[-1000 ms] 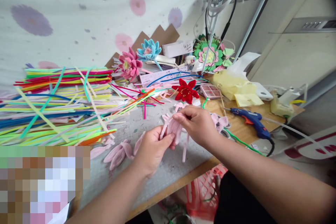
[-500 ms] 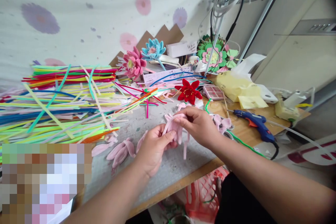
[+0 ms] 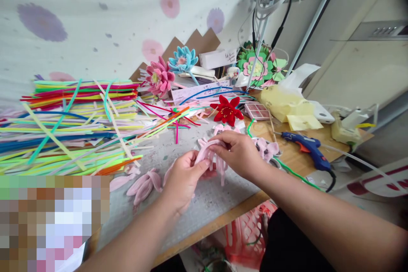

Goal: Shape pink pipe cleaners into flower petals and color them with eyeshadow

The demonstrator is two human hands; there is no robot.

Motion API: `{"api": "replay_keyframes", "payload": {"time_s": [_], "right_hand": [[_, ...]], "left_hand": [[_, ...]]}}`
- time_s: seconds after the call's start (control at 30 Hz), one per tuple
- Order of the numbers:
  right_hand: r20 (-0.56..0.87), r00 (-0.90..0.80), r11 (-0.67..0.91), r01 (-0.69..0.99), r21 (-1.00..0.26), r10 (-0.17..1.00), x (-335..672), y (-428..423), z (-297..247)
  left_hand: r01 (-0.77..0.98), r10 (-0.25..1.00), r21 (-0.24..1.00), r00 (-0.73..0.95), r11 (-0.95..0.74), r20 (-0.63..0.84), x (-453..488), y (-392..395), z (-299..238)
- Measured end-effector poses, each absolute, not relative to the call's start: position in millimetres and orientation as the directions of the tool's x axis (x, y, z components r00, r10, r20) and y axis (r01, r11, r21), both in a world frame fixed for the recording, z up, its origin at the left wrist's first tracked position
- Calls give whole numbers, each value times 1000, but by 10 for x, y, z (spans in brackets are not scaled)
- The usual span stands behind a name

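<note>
Both hands work a bundle of pale pink pipe-cleaner petals (image 3: 213, 158) just above the grey mat (image 3: 204, 204). My left hand (image 3: 182, 178) pinches the bundle's lower part from below with curled fingers. From the right, my right hand (image 3: 239, 153) closes its fingertips on a bent pink strand at the top of the bundle. More finished pink petal pieces (image 3: 144, 183) lie on the mat to the left of my left hand, and another pink cluster (image 3: 267, 148) lies behind my right hand.
A big heap of coloured pipe cleaners (image 3: 70, 123) fills the left. A red flower (image 3: 227, 111), a pink flower (image 3: 158, 79) and a blue flower (image 3: 181, 60) stand behind. A blue glue gun (image 3: 307, 148) lies right, beside yellow paper (image 3: 285, 108). The table's wooden edge (image 3: 216, 224) runs below.
My right hand has pulled the pink strand down and toward me, bending it over the bundle. The left hand keeps its grip almost in place.
</note>
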State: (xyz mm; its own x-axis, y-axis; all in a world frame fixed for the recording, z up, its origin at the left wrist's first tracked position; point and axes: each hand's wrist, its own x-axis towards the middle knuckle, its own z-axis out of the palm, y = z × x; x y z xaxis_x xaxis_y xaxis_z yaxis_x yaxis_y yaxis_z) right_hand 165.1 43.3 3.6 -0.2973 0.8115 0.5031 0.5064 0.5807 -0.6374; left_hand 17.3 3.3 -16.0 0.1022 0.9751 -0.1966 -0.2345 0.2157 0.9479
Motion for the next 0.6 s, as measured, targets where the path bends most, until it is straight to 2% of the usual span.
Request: {"api": "replay_keyframes", "payload": {"time_s": [0.37,0.6], "right_hand": [[495,-300,576,500,-647,816,1645,429,17],[581,-334,659,522,-542,742,1649,421,-10]], "left_hand": [[-226,959,932,81,285,-273,168,25,-148],[-237,942,913,120,333,-313,170,15,-135]]}}
